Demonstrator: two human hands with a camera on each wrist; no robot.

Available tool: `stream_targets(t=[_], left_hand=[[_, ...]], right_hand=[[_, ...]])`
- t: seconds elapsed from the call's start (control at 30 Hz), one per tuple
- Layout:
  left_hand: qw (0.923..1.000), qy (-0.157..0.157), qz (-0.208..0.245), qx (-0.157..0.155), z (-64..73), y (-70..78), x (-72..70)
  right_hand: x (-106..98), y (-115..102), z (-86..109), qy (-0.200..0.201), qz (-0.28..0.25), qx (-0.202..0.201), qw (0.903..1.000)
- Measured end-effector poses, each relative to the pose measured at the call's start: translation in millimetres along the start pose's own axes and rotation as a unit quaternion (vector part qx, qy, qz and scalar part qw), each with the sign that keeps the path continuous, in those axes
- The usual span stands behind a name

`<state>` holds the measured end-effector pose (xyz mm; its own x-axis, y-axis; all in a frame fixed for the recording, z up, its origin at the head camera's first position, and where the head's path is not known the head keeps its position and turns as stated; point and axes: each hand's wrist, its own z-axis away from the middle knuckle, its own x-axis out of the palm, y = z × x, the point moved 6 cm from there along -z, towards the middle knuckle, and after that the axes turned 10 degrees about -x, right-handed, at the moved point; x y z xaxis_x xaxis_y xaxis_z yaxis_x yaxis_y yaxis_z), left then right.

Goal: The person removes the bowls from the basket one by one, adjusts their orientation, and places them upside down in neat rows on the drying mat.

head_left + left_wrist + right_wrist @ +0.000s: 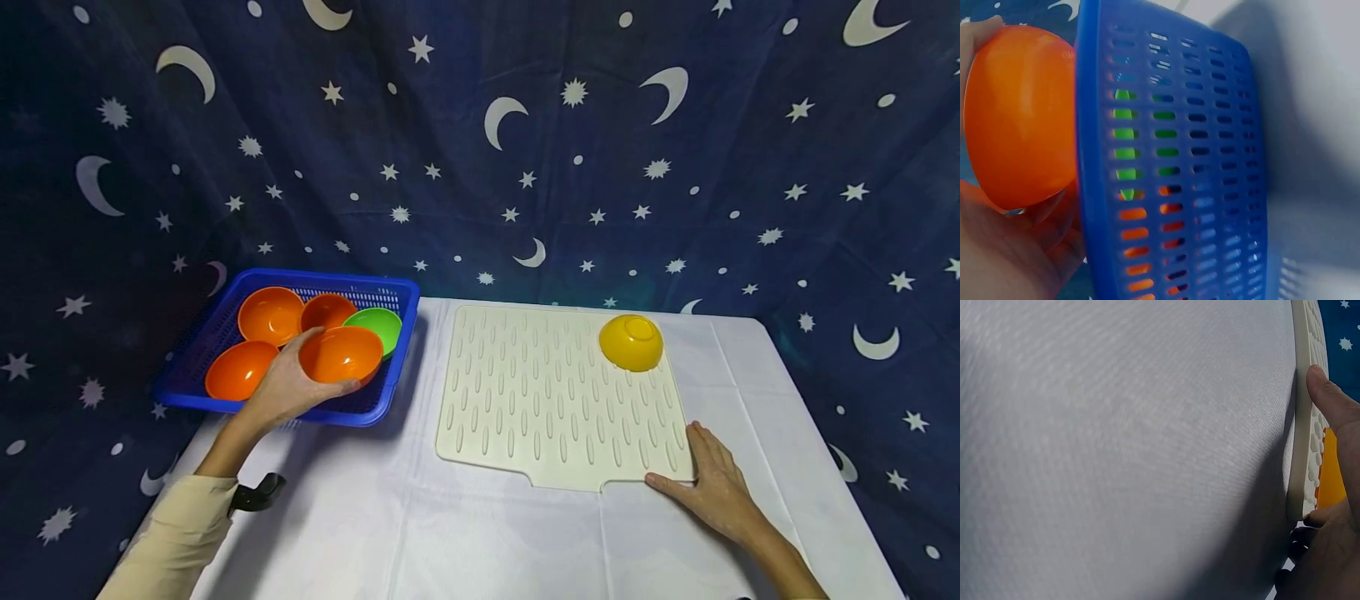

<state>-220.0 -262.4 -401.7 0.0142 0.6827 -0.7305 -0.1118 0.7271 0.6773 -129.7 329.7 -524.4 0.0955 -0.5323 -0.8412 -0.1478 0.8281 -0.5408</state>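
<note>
My left hand (288, 385) grips an orange bowl (341, 354) by its sides, thumb at the near side and fingers at the far one. This bowl is tilted over the right half of a blue plastic basket (382, 406). In the left wrist view the bowl (1022, 119) shows beside the basket's slotted wall (1179, 144). At the near right corner of a cream ridged draining board (525, 392) rests my right hand (716, 492), thumb along the front edge and fingers extended by the right edge. A yellow bowl (632, 343) sits upside down on the board's far right corner.
Inside the basket lie other orange bowls (272, 315) and a green bowl (378, 325). A white cloth (465, 542) covers the table. Behind it hangs a dark blue curtain (450, 125) with moons and stars.
</note>
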Motion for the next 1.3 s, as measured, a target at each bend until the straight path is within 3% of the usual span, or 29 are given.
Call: stream_targets(t=[0.47,0.83,1.0,1.13,1.3], left_hand=[[0.9998,-0.007,-0.002,0.017,8.8,24.6,13.7],[0.9978,-0.031,0.054,0.024,9.4,31.5,18.8],[0.9972,-0.037,0.047,0.045,9.4,39.3,27.8],[0.9953,-0.032,0.067,0.061,9.0,43.4,35.5],[0.9955,-0.035,0.069,0.055,10.3,49.1,44.5]], right_hand=[[-0.3,0.7,0.8,0.013,-0.008,-0.011,0.9998],[0.3,0.0,2.0,0.016,-0.013,-0.007,0.9998],[2.1,0.2,1.0,0.009,-0.012,-0.002,0.9999],[2.7,0.1,1.0,0.006,-0.014,-0.001,0.9999],[0.9,-0.3,0.4,0.006,-0.012,-0.002,0.9999]])
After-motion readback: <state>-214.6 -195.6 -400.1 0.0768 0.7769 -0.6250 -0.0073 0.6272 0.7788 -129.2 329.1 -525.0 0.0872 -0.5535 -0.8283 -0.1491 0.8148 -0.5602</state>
